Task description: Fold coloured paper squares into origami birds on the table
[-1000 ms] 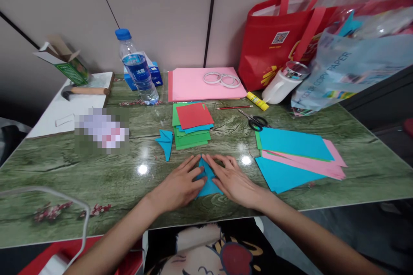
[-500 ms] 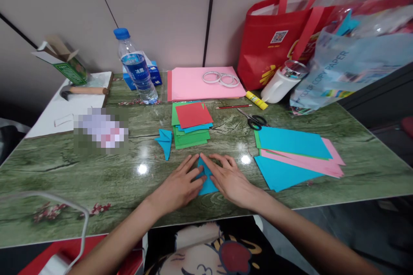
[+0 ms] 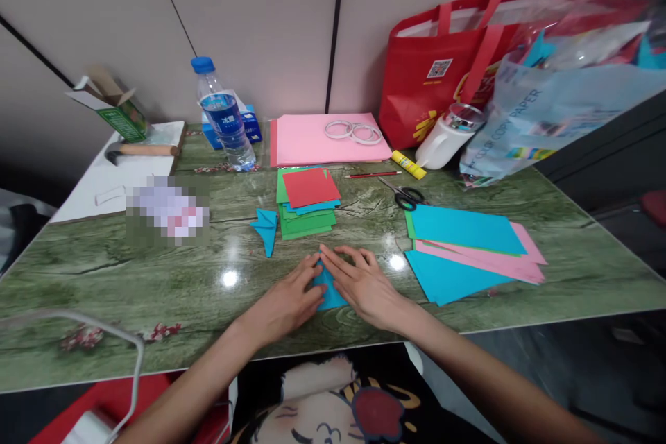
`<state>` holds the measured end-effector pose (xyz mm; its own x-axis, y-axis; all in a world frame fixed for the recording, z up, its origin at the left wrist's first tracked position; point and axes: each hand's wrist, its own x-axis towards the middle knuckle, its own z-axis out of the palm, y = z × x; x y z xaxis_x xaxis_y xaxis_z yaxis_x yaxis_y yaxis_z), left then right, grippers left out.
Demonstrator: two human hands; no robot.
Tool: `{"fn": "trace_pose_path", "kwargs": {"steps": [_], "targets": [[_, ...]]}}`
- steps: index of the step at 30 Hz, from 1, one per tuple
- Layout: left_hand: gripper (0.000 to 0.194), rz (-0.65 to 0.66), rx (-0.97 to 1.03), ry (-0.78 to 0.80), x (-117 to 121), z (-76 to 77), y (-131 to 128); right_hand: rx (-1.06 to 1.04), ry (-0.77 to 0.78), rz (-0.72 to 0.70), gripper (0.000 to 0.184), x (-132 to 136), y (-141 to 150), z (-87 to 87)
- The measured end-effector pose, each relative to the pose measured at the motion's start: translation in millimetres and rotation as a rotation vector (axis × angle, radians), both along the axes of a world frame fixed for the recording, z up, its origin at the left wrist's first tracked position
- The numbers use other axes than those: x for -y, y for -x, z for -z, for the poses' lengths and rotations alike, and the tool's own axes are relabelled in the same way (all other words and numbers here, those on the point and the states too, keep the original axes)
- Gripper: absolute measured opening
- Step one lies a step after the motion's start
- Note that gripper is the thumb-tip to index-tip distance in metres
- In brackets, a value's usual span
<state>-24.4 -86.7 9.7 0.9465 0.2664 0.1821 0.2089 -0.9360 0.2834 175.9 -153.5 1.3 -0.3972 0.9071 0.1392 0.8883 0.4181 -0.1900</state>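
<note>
Left hand [image 3: 291,295] at nine o'clock, right hand [image 3: 367,288] at three, we press folded blue paper [image 3: 327,298] between them, fingers extended, unclenched. We judge this creasing; next calls for even pressure. Beyond: blue origami piece [image 3: 267,227] at ten-thirty, stacked paper squares [image 3: 311,187] at twelve.

There are two hands [image 3: 285,302] [image 3: 370,291], two white rings [image 3: 339,137] [image 3: 367,142], one bottle [image 3: 227,118], one hammer [image 3: 148,150], one pencil [image 3: 373,174] and one mug [image 3: 442,144].
</note>
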Motion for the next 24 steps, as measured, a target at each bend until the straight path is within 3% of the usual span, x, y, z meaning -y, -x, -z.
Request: {"fn": "trace_pose_path", "kwargs": {"steps": [19,24], "targets": [[0.018,-0.014,0.004,-0.009,4.8,-3.9,0.2,0.009,-0.008,0.055,0.046,2.1,3.4,0.7],[0.032,-0.015,0.010,-0.049,5.4,-1.8,-1.0,0.002,-0.005,0.062,0.044,2.3,4.8,-0.9]]}}
